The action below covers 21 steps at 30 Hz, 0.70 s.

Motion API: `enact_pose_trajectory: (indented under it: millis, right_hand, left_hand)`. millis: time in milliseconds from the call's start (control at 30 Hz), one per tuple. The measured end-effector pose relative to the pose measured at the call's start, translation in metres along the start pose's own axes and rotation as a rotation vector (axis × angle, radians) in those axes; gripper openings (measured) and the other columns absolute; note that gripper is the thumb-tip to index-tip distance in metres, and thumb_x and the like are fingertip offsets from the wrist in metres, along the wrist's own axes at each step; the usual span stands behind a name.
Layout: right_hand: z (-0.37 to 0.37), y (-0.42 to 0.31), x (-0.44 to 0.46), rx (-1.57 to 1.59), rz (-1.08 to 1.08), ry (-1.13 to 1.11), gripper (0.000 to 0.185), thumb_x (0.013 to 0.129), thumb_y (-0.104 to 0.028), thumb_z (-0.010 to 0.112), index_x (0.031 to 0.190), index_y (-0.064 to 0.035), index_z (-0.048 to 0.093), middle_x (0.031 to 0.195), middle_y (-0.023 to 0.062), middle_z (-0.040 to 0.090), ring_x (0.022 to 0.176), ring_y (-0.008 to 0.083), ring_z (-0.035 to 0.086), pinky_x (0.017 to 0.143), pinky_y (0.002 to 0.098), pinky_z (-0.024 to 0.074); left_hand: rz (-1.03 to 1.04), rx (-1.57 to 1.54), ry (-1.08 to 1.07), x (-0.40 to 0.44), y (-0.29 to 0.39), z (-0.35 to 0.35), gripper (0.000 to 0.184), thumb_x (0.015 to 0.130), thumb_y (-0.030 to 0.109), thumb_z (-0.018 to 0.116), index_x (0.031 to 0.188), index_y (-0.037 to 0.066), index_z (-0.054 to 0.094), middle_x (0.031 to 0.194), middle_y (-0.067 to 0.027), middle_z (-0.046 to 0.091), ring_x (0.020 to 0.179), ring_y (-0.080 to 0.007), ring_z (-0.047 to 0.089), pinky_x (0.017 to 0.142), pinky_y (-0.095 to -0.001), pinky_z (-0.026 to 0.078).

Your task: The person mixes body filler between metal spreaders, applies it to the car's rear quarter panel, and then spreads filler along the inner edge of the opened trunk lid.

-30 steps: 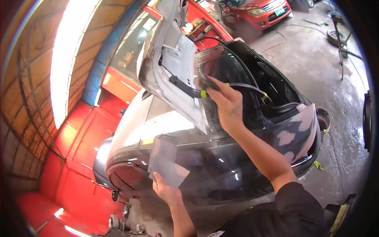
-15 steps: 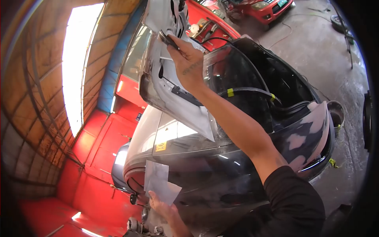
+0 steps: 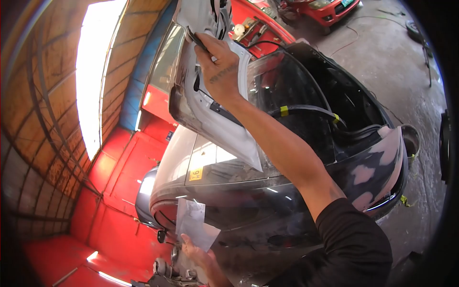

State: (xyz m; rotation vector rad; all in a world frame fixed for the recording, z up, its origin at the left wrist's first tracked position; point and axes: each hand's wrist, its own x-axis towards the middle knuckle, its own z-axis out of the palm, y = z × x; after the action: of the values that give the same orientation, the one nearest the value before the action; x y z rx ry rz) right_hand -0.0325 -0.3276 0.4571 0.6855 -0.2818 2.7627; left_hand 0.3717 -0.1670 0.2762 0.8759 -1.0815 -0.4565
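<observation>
My right hand [image 3: 219,67] is closed on a thin, dark, flat piece [image 3: 198,41], holding it up against the edge of a raised whitish-grey car panel [image 3: 224,136]. What the piece is made of is not clear. Lower down, my left hand [image 3: 197,252] grips two thin grey sheets [image 3: 193,220] that fan apart at an angle, one with a small hole near its top. These sheets are in front of the dark side of a car [image 3: 253,205] and stand apart from the panel.
Yellow tape [image 3: 285,111] marks a dark hose or trim strip across the car's glass. Pale patches [image 3: 363,173] show on the rear body. A bucket [image 3: 410,138] stands on the concrete floor [image 3: 382,62]. Beyond are a red car [image 3: 330,10] and a red wall [image 3: 119,177].
My right hand has moved slightly up and left along the panel with the dark piece. The left hand and its sheets stay almost in place, while the view shifts a little.
</observation>
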Motion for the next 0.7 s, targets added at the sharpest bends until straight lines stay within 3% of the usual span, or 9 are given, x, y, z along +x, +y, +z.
enact_pose_trajectory:
  millis: [100,200,300,500,600,700]
  right_hand:
    - [0.004,0.005,-0.002,-0.044,-0.106,0.001,0.032,0.092,-0.001,0.067,0.124,-0.0029,0.072,0.114,0.0143,0.074,0.084,0.0167,0.066,0.076,0.0309,0.0527]
    - [0.007,0.001,-0.007,0.023,-0.01,0.004,0.034,0.085,0.003,0.062,0.117,0.0,0.072,0.116,0.0162,0.073,0.102,0.0354,0.065,0.088,0.0411,0.0525]
    - [0.009,-0.002,-0.012,0.037,0.015,0.001,0.034,0.085,0.003,0.063,0.118,0.0007,0.071,0.116,0.0163,0.073,0.104,0.0354,0.066,0.088,0.0416,0.0533]
    - [-0.007,-0.01,-0.014,0.097,0.101,0.015,0.034,0.086,0.003,0.063,0.119,-0.0002,0.071,0.114,0.017,0.073,0.101,0.0337,0.067,0.087,0.0398,0.0532]
    - [-0.003,0.007,-0.005,-0.013,-0.062,0.08,0.031,0.093,0.0,0.066,0.124,0.0011,0.071,0.113,0.0172,0.074,0.091,0.0184,0.069,0.079,0.028,0.0539]
    - [0.003,0.007,-0.005,0.066,0.019,0.04,0.031,0.093,0.0,0.066,0.123,0.0006,0.072,0.118,0.0171,0.073,0.092,0.0185,0.07,0.077,0.0282,0.0548]
  left_hand:
    - [-0.004,-0.02,-0.012,-0.002,-0.004,0.002,0.045,0.107,0.036,0.059,0.114,-0.009,0.06,0.114,-0.0198,0.067,0.099,-0.0277,0.07,0.088,-0.0412,0.059]
    - [-0.008,-0.017,-0.028,-0.003,-0.006,0.002,0.044,0.107,0.035,0.058,0.112,-0.009,0.06,0.112,-0.019,0.068,0.097,-0.0273,0.07,0.087,-0.0408,0.059]
    - [-0.032,0.012,-0.027,-0.007,-0.001,0.005,0.044,0.11,0.033,0.051,0.125,-0.008,0.058,0.113,-0.0161,0.067,0.1,-0.026,0.069,0.088,-0.0391,0.058]
    - [-0.022,0.029,0.018,-0.007,-0.004,0.006,0.046,0.11,0.034,0.051,0.125,-0.008,0.059,0.112,-0.0156,0.067,0.099,-0.0261,0.069,0.087,-0.0392,0.058]
    - [-0.02,0.017,0.014,-0.007,-0.003,0.004,0.044,0.108,0.036,0.057,0.11,-0.008,0.061,0.11,-0.0184,0.067,0.099,-0.0269,0.069,0.087,-0.0414,0.06]
    - [-0.029,0.007,-0.001,-0.006,-0.004,0.004,0.043,0.108,0.035,0.057,0.108,-0.008,0.061,0.11,-0.0182,0.067,0.099,-0.0271,0.07,0.087,-0.0415,0.06]
